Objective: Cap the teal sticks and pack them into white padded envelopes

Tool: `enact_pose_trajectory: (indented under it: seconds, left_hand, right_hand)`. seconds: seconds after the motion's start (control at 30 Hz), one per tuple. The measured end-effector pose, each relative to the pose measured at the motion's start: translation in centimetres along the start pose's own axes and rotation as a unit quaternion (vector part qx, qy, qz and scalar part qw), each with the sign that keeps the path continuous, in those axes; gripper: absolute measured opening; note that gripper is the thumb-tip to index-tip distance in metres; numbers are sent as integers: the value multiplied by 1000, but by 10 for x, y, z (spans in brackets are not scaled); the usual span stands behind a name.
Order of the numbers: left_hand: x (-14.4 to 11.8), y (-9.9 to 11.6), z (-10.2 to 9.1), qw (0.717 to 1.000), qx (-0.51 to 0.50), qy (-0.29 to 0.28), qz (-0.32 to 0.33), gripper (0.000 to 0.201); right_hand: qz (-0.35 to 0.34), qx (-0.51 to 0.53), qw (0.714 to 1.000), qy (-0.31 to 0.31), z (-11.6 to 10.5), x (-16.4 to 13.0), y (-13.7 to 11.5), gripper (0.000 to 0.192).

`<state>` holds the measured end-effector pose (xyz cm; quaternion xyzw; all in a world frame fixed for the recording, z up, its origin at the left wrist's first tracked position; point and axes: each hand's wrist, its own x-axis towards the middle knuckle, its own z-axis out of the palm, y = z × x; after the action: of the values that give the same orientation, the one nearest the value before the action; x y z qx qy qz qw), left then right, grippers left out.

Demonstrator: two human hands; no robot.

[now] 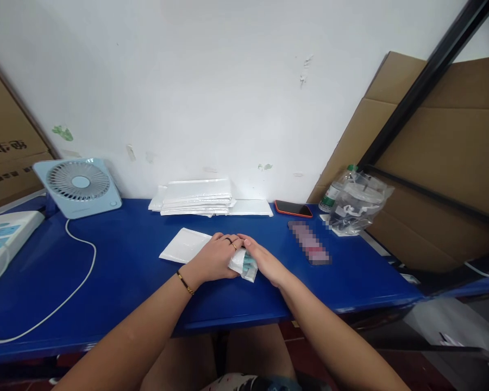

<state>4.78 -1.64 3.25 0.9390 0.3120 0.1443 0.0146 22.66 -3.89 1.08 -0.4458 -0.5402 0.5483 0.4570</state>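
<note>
We see a white envelope (185, 245), flat, rectangular and smooth-skinned, lying on the glossy blue table (130, 277) in front of the person, its open end turned to the right. Our left hand (218, 256) curls over it near that end, fingers bent down and holding it; a thin bracelet (185, 283) circles the wrist. Our right hand (267, 263) lies against the mouth, fingers close together and slightly bent, the fingertips meeting the left hand; whether they grip anything we cannot tell. Between the hands a crumpled teal item (249, 263) shows at the opening; most of it is hidden, so we cannot make out its shape.

Behind, we see a stack of white envelopes (195, 198), flat with crisp edges, near the matte, scuffed wall (228, 98). To the right lie a phone (293, 209) with a glossy black face and orange-red rim and a pinkish slab (312, 244) blurred into blocks. A crinkled clear bag (358, 201) partly covers a green-capped bottle (330, 196). The frame cuts off the brown cardboard (452, 152).
</note>
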Motion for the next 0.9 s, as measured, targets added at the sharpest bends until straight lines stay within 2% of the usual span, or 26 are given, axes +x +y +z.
enact_pose_trajectory:
  seconds: [0.1,0.2,0.27,0.33,0.43,0.5,0.6,0.67,0.73,0.8,0.9]
  left_hand:
    - [-8,0,-10,999,12,24,25,58]
    - [-20,4,-15,996,48,50,53,32]
    - [-30,10,-13,993,75,64,65,23]
    - [-41,16,-8,991,95,74,66,19]
    - [-57,22,-2,988,111,78,67,13]
    - [-68,25,-3,988,102,94,65,11]
    - [-81,28,-16,983,55,172,28,9]
    - [-87,32,-28,969,29,244,-19,14]
    - [-91,38,-38,955,11,294,-40,18]
    - [-95,45,-45,949,-6,315,-28,21]
    - [-100,55,-50,943,-16,332,-16,23]
  right_hand:
    - [-17,-42,997,-56,-18,-13,-4,35]
    - [-56,-69,985,-149,-31,-25,-5,37]
    - [-97,-122,972,-178,-30,-31,-3,38]
    - [-151,-225,949,-163,-24,-34,1,39]
    - [-231,-380,887,-122,-14,-35,3,28]
    - [-276,-431,850,-122,-11,-34,-2,19]
    - [-350,-436,823,-104,-10,-38,-22,15]
    - [-395,-431,809,-57,-9,-43,-39,13]
    - [-431,-434,789,-63,-7,-50,-52,12]
    - [-453,-434,775,-71,-5,-56,-60,13]
    - [-464,-420,777,-69,-3,-66,-60,16]
